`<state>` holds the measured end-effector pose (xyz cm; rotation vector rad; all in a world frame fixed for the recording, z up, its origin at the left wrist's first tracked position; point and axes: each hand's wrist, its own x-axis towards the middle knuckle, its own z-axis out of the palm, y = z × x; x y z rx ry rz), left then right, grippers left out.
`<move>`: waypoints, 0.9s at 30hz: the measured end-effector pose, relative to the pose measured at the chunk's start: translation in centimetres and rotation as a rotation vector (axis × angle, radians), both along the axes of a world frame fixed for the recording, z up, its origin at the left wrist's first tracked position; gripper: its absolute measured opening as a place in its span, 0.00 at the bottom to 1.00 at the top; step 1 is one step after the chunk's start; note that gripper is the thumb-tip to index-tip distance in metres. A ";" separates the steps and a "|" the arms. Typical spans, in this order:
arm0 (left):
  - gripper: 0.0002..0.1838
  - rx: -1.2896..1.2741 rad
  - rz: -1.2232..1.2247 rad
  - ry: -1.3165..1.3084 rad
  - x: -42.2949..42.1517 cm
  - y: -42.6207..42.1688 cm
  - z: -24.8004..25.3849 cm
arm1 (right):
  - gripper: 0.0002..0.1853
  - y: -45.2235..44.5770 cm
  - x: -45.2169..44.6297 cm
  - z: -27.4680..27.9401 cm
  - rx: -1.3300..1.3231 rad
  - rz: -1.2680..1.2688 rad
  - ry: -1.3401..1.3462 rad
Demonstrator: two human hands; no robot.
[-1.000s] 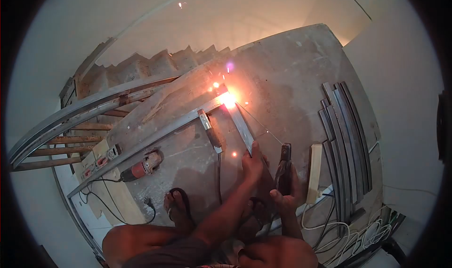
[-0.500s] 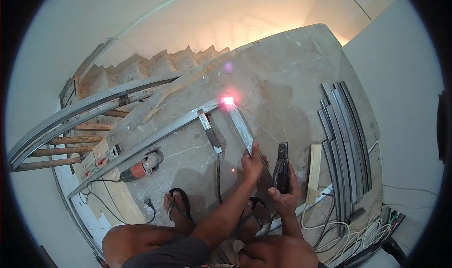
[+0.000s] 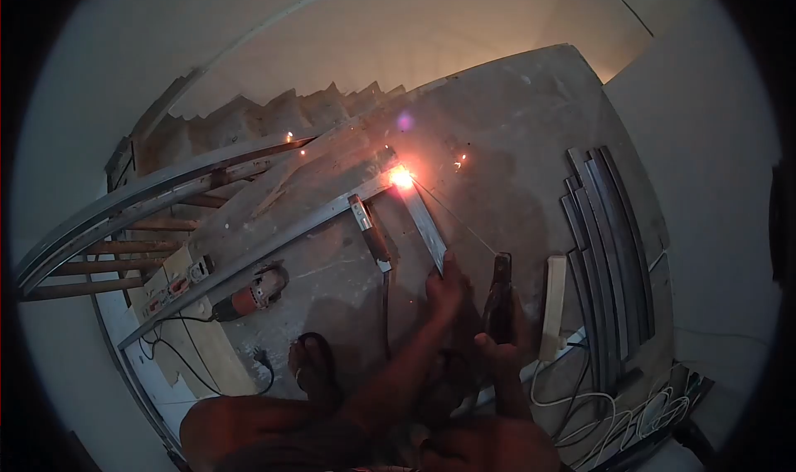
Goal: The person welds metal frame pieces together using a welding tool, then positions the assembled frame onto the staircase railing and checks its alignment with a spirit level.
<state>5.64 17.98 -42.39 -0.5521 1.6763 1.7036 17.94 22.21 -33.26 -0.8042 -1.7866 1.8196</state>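
Observation:
My left hand [image 3: 445,291] grips the near end of a short metal bar [image 3: 425,223]. In my right hand [image 3: 506,343] is a dark electrode holder [image 3: 500,298], from which a thin welding rod [image 3: 458,221] runs up and to the left. The rod's tip meets a bright red-orange glow [image 3: 401,177] where the short bar joins a long metal bar [image 3: 282,234]. A clamp [image 3: 369,231] with a cable is attached to the long bar near that corner. Sparks fly on both sides of the glow.
An angle grinder [image 3: 251,296] lies near my feet at the left. Metal tubes [image 3: 609,256] and a wooden block [image 3: 554,306] lie at the right, above coiled cables [image 3: 655,414]. A curved metal railing [image 3: 166,190] and stairs [image 3: 249,117] stand at the upper left.
The scene has darkened, and sparks now show around the glow. My right hand and the holder have shifted very slightly. My left hand keeps its hold on the short bar.

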 end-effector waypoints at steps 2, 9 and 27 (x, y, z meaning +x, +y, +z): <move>0.32 0.004 0.009 0.004 0.1 0.1 -0.1 | 0.56 -0.1 -0.4 0.5 -0.044 -0.009 0.024; 0.30 0.064 0.084 -0.063 0.5 0.4 -0.8 | 0.58 -0.1 -0.7 0.7 -0.138 -0.005 -0.059; 0.31 0.007 0.033 -0.001 0.2 0.2 0.3 | 0.57 0.0 -0.2 0.0 -0.007 -0.019 -0.023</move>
